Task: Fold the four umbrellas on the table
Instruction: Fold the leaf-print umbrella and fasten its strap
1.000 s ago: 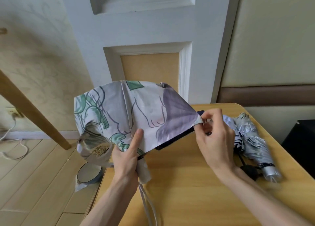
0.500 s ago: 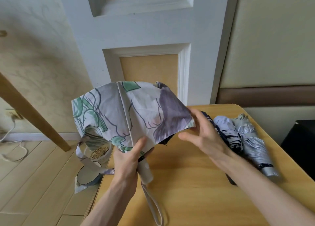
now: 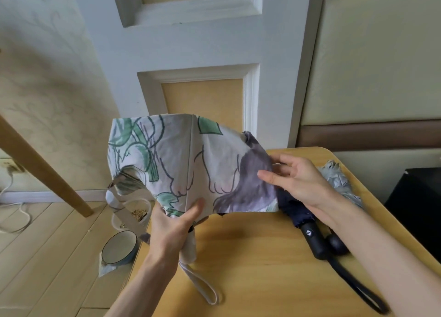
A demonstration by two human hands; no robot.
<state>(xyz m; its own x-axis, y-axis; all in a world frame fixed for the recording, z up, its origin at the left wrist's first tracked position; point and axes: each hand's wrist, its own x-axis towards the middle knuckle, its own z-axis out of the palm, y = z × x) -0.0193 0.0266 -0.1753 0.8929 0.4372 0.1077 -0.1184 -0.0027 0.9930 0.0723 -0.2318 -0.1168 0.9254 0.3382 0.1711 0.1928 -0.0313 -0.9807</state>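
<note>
Printed umbrella [image 3: 186, 163]: half-collapsed, canopy spreading out between the two grips, above the table [image 3: 262, 269].
Left grip [image 3: 170, 230]: grasping the canopy's lower edge, thumb pressing the fabric. The pale wrist strap [image 3: 202, 285] is trailing just below this grip.
Right grip [image 3: 300, 183]: released, straight fingers touching the canopy's purple right edge.
Navy umbrella [image 3: 293, 209]: lying folded on the table under the right grip.
Silver umbrella [image 3: 338, 180]: lying bundled just right of the right grip.
</note>
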